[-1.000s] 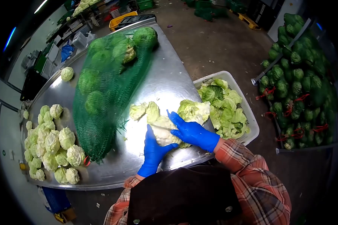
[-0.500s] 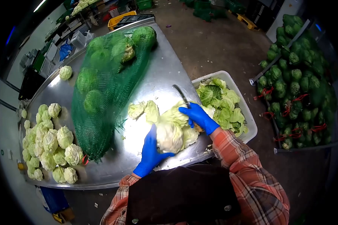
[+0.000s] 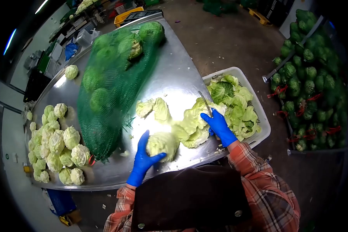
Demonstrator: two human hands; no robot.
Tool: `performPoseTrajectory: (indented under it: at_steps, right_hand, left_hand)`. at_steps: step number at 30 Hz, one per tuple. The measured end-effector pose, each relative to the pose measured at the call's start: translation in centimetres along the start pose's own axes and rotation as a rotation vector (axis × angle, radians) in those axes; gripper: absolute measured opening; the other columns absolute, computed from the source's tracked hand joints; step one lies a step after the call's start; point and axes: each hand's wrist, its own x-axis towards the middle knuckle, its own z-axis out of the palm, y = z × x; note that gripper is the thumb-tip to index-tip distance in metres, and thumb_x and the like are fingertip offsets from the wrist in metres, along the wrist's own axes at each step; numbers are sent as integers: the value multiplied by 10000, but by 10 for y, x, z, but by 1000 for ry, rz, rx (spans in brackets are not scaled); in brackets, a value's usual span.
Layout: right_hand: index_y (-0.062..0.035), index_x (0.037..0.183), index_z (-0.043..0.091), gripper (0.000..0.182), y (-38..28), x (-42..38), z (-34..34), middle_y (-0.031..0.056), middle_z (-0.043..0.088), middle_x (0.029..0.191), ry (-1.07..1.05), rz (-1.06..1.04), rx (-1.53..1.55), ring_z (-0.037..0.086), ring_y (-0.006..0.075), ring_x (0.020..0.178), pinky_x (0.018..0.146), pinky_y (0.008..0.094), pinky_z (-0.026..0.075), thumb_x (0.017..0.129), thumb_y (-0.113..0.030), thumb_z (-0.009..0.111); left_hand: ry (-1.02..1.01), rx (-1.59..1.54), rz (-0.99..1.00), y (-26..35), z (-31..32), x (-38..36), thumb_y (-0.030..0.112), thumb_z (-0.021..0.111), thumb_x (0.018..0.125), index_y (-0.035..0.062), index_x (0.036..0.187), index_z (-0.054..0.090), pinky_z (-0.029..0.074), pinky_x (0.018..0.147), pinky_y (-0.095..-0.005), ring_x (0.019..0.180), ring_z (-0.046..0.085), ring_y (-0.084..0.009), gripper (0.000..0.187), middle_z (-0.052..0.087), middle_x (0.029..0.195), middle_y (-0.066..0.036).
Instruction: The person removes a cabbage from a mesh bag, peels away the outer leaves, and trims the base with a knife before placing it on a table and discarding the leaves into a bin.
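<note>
My left hand (image 3: 143,158), in a blue glove, cups the left side of a pale trimmed cabbage (image 3: 162,145) on the metal table (image 3: 178,65). Its thumb lies along the cabbage's near side. My right hand (image 3: 219,127), gloved too, is closed round a knife (image 3: 205,101), with the blade pointing away from me. Loose cabbage leaves (image 3: 193,129) lie under and beside the knife hand. Farther up the table rest more detached leaves (image 3: 160,110). The knife's handle is mostly hidden by my fingers.
A green net bag (image 3: 104,120) of cabbages covers the table's middle. Several trimmed cabbages (image 3: 56,142) are grouped at the left. A white crate (image 3: 263,127) of leaves stands against the table's right edge. Farther right are stacked netted cabbages (image 3: 309,92).
My left hand has drawn the cabbage left, apart from the loose leaves. My right hand has shifted right with the knife, towards the crate. The view has moved slightly.
</note>
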Motion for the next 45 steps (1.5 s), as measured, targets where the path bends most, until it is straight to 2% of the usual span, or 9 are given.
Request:
performPoseTrajectory:
  at_steps: [5, 10, 11, 15, 22, 37, 40, 41, 45]
  right_hand:
    - [-108, 1358, 447, 500, -38, -23, 8, 167, 560, 1262, -141, -366, 51, 552, 260, 1156, 923, 372, 459, 913, -280, 597]
    - [-217, 1459, 307, 577, -8, -53, 72, 189, 585, 1212, -244, -677, -47, 659, 233, 833, 810, 336, 518, 944, -314, 548]
    - [-225, 1462, 302, 582, -17, -51, 65, 186, 595, 1189, -369, -491, -31, 645, 219, 762, 759, 330, 523, 944, -323, 549]
    - [-247, 1479, 251, 627, -7, -37, 64, 194, 639, 1013, -522, -314, 66, 540, 147, 493, 525, 305, 500, 940, -409, 528]
    - [-181, 1500, 102, 677, -11, -47, 62, 322, 621, 924, -449, -345, -94, 609, 494, 820, 715, 504, 495, 966, -475, 398]
    - [-9, 1345, 417, 529, 4, 26, 78, 244, 629, 1087, -364, -201, -8, 605, 394, 1009, 855, 417, 476, 988, -394, 349]
    - [-24, 1391, 386, 503, 97, 55, 130, 173, 434, 1394, -170, -840, -228, 425, 313, 1275, 1076, 394, 326, 902, -81, 488]
    - [-55, 1467, 251, 679, 78, 51, 116, 143, 303, 1489, -404, -546, -84, 281, 299, 1371, 1143, 392, 198, 853, -78, 542]
    - [-68, 1176, 547, 482, -11, 4, 82, 160, 644, 1029, -307, -273, -48, 613, 284, 947, 805, 393, 474, 909, -469, 532]
  left_hand:
    - [17, -567, -565, 11, -12, 10, 376, 605, 897, 88, 1421, 351, 461, 963, -368, 1202, 511, -262, 649, 463, 1368, -130]
    - [-568, -1309, -832, -45, 7, 17, 786, 306, 820, 100, 1456, 260, 553, 778, -524, 1104, 555, -444, 936, 505, 1279, -247]
    - [-300, -836, -907, -15, 12, 17, 670, 458, 860, 90, 1476, 186, 537, 843, -460, 1150, 534, -397, 888, 428, 1348, -263]
    - [124, -282, -98, -5, 50, 14, 157, 789, 740, 41, 1491, 22, 320, 1074, -384, 1327, 329, -294, 1080, 283, 1456, -224]
    - [79, -501, -213, 2, 39, 33, 154, 741, 790, 16, 1465, 217, 318, 1074, -357, 1315, 360, -249, 865, 341, 1448, -176]
    - [172, -64, -126, 23, 58, 61, 274, 668, 878, -49, 1395, 326, 385, 998, -359, 1169, 485, -268, 700, 471, 1295, -227]
    - [281, -110, -128, -36, 61, 59, 216, 647, 888, 31, 1406, 365, 369, 1015, -375, 1212, 447, -273, 618, 450, 1331, -177]
    - [263, -120, -110, -30, 65, 62, 222, 644, 890, 33, 1406, 365, 377, 1005, -374, 1204, 454, -270, 616, 455, 1327, -175]
    - [236, -98, -94, -18, 74, 70, 249, 630, 898, 42, 1403, 366, 408, 968, -369, 1172, 482, -257, 606, 471, 1309, -166]
